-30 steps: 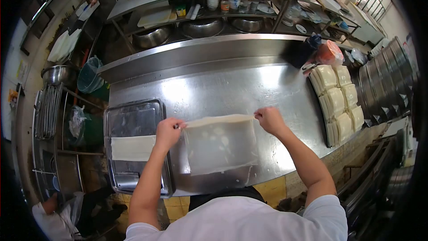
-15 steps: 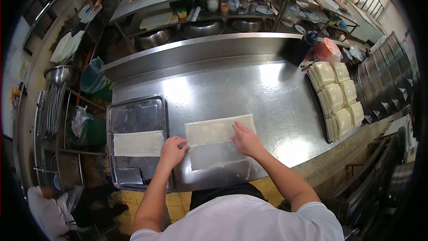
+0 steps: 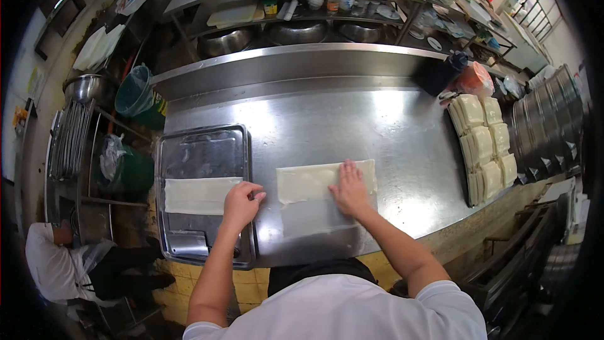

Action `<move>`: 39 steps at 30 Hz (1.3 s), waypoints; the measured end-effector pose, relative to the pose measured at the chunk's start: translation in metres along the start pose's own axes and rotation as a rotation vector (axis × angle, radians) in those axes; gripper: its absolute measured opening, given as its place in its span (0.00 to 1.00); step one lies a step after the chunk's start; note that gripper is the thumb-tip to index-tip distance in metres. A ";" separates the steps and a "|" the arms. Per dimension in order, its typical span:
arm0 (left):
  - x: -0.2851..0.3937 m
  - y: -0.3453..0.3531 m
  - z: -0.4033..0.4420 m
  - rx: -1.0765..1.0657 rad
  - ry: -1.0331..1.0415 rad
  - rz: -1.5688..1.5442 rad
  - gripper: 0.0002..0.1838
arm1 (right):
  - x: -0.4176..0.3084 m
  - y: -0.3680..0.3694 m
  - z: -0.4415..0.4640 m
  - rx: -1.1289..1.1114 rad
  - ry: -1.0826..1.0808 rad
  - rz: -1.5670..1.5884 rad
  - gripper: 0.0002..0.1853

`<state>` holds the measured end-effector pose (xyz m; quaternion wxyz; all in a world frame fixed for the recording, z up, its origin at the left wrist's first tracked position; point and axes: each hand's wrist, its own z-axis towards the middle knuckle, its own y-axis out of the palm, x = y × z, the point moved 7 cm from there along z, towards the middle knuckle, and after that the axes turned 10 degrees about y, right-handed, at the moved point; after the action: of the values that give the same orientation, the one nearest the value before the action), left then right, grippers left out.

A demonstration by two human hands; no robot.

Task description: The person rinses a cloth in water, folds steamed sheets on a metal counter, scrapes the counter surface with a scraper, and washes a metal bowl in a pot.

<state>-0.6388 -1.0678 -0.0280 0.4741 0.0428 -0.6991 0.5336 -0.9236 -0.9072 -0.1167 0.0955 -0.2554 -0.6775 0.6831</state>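
Observation:
A pale rectangular dough sheet [image 3: 308, 181] lies on the steel worktop in front of me, with a thin translucent layer below its near edge. My right hand [image 3: 350, 190] rests flat on the sheet's right half, fingers stretched out. My left hand [image 3: 244, 204] hovers by the right rim of a dark metal tray [image 3: 201, 151], loosely curled, thumb and forefinger a little apart and nothing visible between them. Inside the tray lies a second dough strip [image 3: 195, 196]; my left hand covers its right end. Near the tray's front lies a flat metal blade [image 3: 187, 242], probably a cleaver or scraper.
At the right, a tray of folded dough packets [image 3: 483, 141] stands beside ribbed metal cylinders [image 3: 546, 129]. A dark bottle [image 3: 445, 74] and an orange-red bag [image 3: 475, 80] are behind it. A raised steel ledge [image 3: 302, 63] bounds the back. One person [image 3: 82, 261] is at lower left.
My left hand has left the dough sheet's left edge and moved left to the tray. My right hand has flattened on the sheet. The view has shifted slightly.

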 end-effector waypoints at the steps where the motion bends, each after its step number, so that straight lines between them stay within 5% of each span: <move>1: 0.000 0.000 0.007 0.007 0.016 0.007 0.11 | -0.023 0.002 0.001 0.013 -0.019 0.017 0.41; 11: -0.010 0.063 0.077 -0.078 0.137 0.110 0.15 | -0.170 0.025 0.016 -0.033 -0.226 0.112 0.40; 22: 0.007 0.092 0.105 -0.485 0.127 0.371 0.16 | 0.047 -0.014 0.006 0.029 0.255 -0.016 0.39; 27: -0.009 0.097 0.108 -0.492 0.076 0.248 0.11 | 0.011 -0.041 0.035 0.062 0.143 0.028 0.30; 33: 0.008 0.072 0.098 -0.521 0.083 0.063 0.10 | -0.104 -0.042 0.083 -0.286 0.004 0.460 0.18; 39: -0.022 0.093 0.098 -0.587 0.002 -0.199 0.13 | -0.097 0.003 0.105 -0.983 -0.044 -0.011 0.24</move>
<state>-0.7400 -1.1154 -0.1075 0.5168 -0.0284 -0.8152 0.2599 -0.8910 -1.0460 -0.1039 -0.0471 -0.2523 -0.9228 0.2874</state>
